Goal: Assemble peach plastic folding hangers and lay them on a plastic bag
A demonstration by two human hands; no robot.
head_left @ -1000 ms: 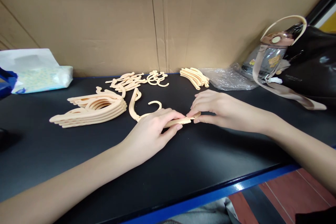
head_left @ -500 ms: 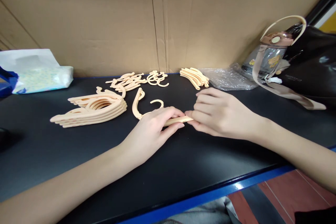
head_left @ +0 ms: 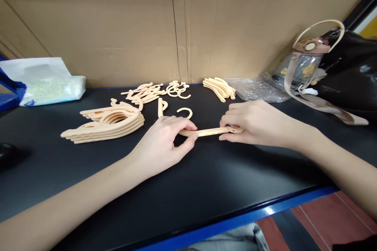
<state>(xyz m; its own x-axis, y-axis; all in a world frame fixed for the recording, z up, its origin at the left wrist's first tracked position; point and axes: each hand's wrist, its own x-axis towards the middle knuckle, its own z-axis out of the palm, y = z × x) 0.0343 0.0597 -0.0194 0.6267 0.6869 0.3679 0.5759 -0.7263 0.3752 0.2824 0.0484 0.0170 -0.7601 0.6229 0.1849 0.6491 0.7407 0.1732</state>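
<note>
A cream folding clothes hanger (head_left: 212,131) lies low over the black table between my hands. My left hand (head_left: 165,137) pinches one arm of it near the middle, thumb below and fingers above. At the far end of that arm, my right hand (head_left: 250,123) grips a small hooked end piece, its fingers curled round. Beyond my left hand stick up a curved hook (head_left: 185,112) and another arm piece (head_left: 160,108); my hand hides where these join. To the left lies a stack of folded hangers (head_left: 108,129).
Loose end pieces (head_left: 147,92), several hooks (head_left: 178,88) and a pile of arm pieces (head_left: 219,88) lie along the cardboard wall (head_left: 126,27). At right are a clear plastic bag (head_left: 250,90), a strapped bottle (head_left: 306,64) and a black bag (head_left: 350,74). A tissue pack (head_left: 53,88) is at left.
My hands have moved apart, my right hand slightly rightward and my left slightly leftward. More of the hanger arm shows between them, with the end piece visible at its tip.
</note>
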